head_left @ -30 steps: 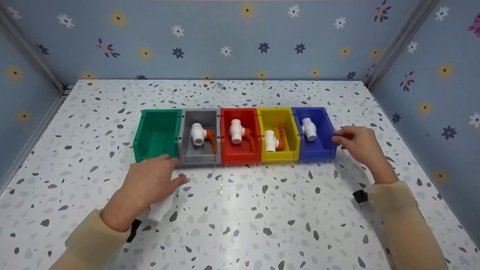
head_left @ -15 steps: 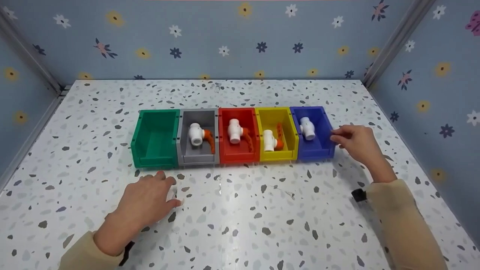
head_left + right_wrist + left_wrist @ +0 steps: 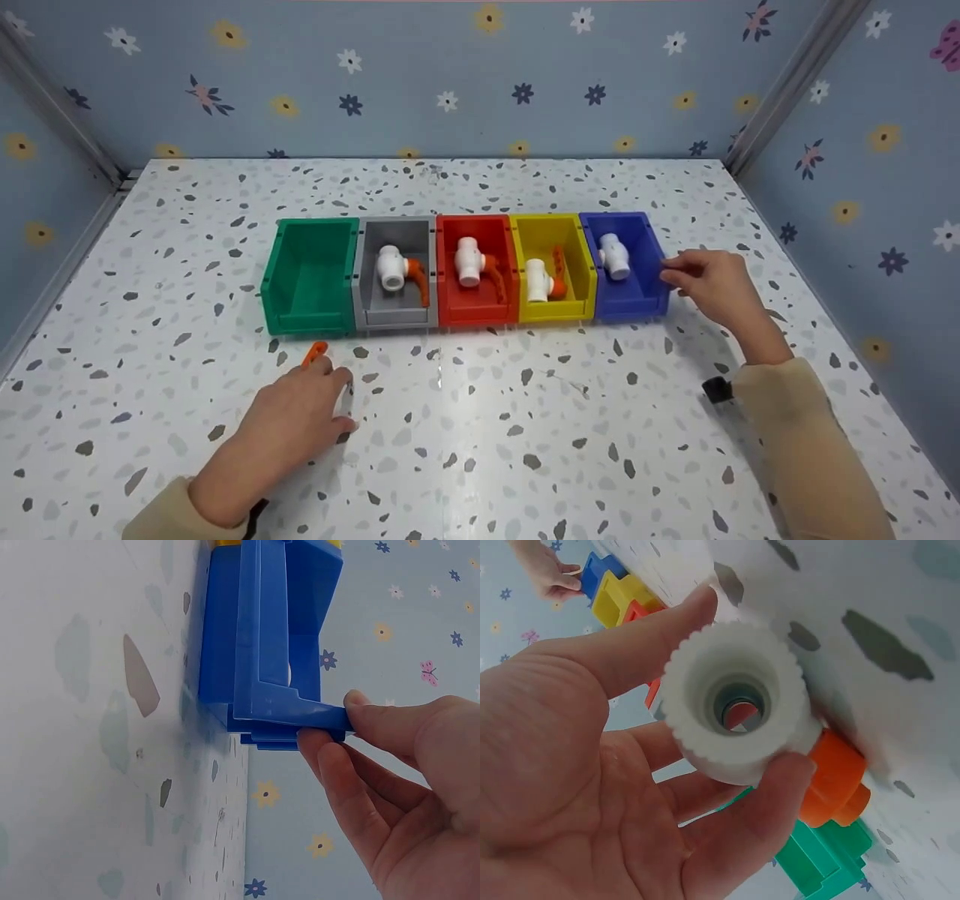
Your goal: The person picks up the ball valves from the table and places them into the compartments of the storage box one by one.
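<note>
My left hand [image 3: 289, 412] is low over the table in front of the green bin [image 3: 311, 277]. Its thumb and fingers curl round a white plastic ball valve [image 3: 780, 731], whose open end faces the left wrist camera. The valve's orange handle [image 3: 315, 352] pokes out past the fingers towards the green bin; in the head view the hand hides the white body. Between thumb and fingers, my right hand [image 3: 712, 285] pinches the side rim of the blue bin [image 3: 262, 690]. Inside that bin lies a white valve [image 3: 615, 257], no handle visible on it.
Joined in a row with the green and blue bins are a grey bin [image 3: 397, 319], a red bin [image 3: 478, 313] and a yellow bin [image 3: 559, 310]. Each of these three holds a white valve with an orange handle. Flower-patterned walls [image 3: 480, 75] enclose the speckled table [image 3: 525, 450].
My left hand has drawn back from the green bin towards the near edge. The valve's orange handle now shows ahead of its fingers. My right hand keeps its place on the blue bin.
</note>
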{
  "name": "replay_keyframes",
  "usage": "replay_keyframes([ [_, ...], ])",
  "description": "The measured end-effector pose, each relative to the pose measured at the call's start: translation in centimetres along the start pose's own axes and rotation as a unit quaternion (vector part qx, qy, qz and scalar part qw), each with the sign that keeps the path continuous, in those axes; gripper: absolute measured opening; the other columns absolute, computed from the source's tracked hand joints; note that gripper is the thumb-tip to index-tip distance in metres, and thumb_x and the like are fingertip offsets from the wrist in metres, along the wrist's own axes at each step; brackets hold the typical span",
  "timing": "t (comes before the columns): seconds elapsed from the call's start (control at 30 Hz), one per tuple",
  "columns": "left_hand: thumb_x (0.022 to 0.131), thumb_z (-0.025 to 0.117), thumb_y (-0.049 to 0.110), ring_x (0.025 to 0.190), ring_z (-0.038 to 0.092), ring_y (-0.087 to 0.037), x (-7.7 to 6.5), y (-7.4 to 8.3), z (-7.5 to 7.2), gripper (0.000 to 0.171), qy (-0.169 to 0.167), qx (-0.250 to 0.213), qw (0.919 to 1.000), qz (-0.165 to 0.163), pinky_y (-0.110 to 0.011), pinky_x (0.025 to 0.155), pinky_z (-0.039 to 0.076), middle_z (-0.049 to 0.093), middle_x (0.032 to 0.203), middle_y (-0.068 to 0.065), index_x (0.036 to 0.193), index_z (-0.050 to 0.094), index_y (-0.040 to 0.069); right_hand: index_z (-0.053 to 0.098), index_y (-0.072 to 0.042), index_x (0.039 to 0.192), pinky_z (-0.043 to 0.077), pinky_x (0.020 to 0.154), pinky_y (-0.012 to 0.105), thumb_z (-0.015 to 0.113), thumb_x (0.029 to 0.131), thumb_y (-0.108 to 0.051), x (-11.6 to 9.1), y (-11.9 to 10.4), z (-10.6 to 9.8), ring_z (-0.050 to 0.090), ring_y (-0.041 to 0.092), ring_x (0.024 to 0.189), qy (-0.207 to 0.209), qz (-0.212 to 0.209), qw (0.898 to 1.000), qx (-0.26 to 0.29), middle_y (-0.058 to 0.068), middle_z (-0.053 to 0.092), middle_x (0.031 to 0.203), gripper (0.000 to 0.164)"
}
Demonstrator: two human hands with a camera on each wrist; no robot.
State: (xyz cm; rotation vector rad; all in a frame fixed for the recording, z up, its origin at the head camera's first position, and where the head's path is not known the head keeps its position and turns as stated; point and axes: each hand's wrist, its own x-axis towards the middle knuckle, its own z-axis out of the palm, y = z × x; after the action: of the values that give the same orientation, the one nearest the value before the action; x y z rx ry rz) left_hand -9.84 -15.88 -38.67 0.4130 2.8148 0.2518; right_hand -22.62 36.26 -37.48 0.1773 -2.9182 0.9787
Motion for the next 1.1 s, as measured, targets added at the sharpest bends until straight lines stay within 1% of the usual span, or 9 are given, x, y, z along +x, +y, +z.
replay_keyframes([
  [0.13,0.080,0.085,0.021,0.086,0.062,-0.030,0.0,0.0,0.0,0.048,-0.007,-0.021,0.9998,-0.003,-0.051,0.076,0.055,0.059,0.107,-0.018,0.118,0.064,0.001,0.072,0.000,0.115,0.053,0.065,0.018,0.068,0.096,-0.014,-0.1,-0.1,-0.1,0.070,0.028,0.086,-0.005,0.008,1.000,0.000,0.018,0.072,0.102,0.023],
  [0.3,0.080,0.084,0.015,0.080,0.060,-0.027,-0.1,0.0,-0.1,0.044,0.001,-0.037,0.9993,-0.006,-0.047,0.071,0.055,0.058,0.106,-0.016,0.117,0.063,0.001,0.072,0.000,0.116,0.053,0.065,0.018,0.068,0.096,-0.014,-0.1,-0.1,-0.1,0.070,0.029,0.087,-0.008,0.009,1.000,0.000,0.018,0.071,0.103,0.024],
  [0.4,0.080,0.083,0.012,0.080,0.060,-0.027,-0.2,0.0,-0.2,0.044,0.002,-0.041,0.9991,-0.010,-0.047,0.070,0.054,0.058,0.107,-0.017,0.118,0.063,0.001,0.072,0.000,0.116,0.053,0.065,0.018,0.068,0.096,-0.014,-0.1,0.0,0.0,0.069,0.029,0.087,-0.010,0.010,1.000,0.001,0.018,0.071,0.103,0.024],
  [0.53,0.082,0.082,0.012,0.085,0.061,-0.029,-0.1,0.1,-0.4,0.047,-0.004,-0.046,0.9986,-0.024,-0.050,0.075,0.055,0.059,0.112,-0.019,0.122,0.060,0.000,0.072,0.000,0.115,0.053,0.065,0.018,0.068,0.096,-0.014,-0.1,0.0,-0.1,0.070,0.030,0.086,-0.008,0.010,1.000,0.001,0.018,0.071,0.102,0.024],
  [0.63,0.081,0.081,0.010,0.083,0.061,-0.029,-0.1,0.2,-0.7,0.046,0.007,-0.051,0.9982,-0.029,-0.049,0.073,0.055,0.060,0.109,-0.019,0.120,0.059,0.000,0.072,-0.001,0.114,0.052,0.064,0.018,0.068,0.096,-0.014,-0.2,-0.1,-0.2,0.070,0.030,0.086,-0.003,0.007,1.000,-0.003,0.018,0.072,0.101,0.023],
  [0.73,0.080,0.081,0.007,0.079,0.060,-0.028,-0.2,0.2,-1.0,0.043,0.028,-0.053,0.9980,-0.022,-0.047,0.069,0.054,0.061,0.105,-0.018,0.116,0.059,-0.001,0.073,-0.001,0.114,0.052,0.064,0.018,0.068,0.096,-0.015,-0.2,-0.1,-0.3,0.070,0.031,0.086,-0.001,0.007,1.000,-0.007,0.017,0.072,0.100,0.023],
  [0.8,0.079,0.081,0.006,0.077,0.059,-0.028,-0.2,0.1,-1.2,0.041,0.037,-0.054,0.9977,-0.017,-0.046,0.068,0.054,0.060,0.106,-0.018,0.114,0.060,-0.001,0.073,-0.001,0.114,0.052,0.064,0.018,0.068,0.096,-0.016,-0.2,-0.2,-0.3,0.070,0.030,0.086,-0.002,0.007,1.000,-0.008,0.017,0.072,0.100,0.023],
  [0.9,0.079,0.082,0.006,0.075,0.059,-0.027,-0.2,0.1,-1.5,0.042,0.044,-0.052,0.9976,-0.012,-0.046,0.067,0.054,0.058,0.110,-0.020,0.113,0.061,-0.003,0.073,-0.001,0.114,0.053,0.065,0.019,0.068,0.096,-0.016,-0.2,-0.2,-0.3,0.070,0.030,0.087,-0.005,0.007,1.000,-0.008,0.017,0.072,0.100,0.024],
  [1.1,0.079,0.083,0.009,0.073,0.057,-0.025,-0.2,0.5,-2.1,0.045,0.047,-0.040,0.9981,-0.006,-0.045,0.068,0.055,0.054,0.112,-0.021,0.115,0.061,-0.006,0.072,-0.001,0.116,0.053,0.066,0.019,0.068,0.096,-0.016,-0.2,-0.1,-0.3,0.070,0.029,0.088,-0.007,0.010,1.000,-0.004,0.017,0.071,0.102,0.025],
])
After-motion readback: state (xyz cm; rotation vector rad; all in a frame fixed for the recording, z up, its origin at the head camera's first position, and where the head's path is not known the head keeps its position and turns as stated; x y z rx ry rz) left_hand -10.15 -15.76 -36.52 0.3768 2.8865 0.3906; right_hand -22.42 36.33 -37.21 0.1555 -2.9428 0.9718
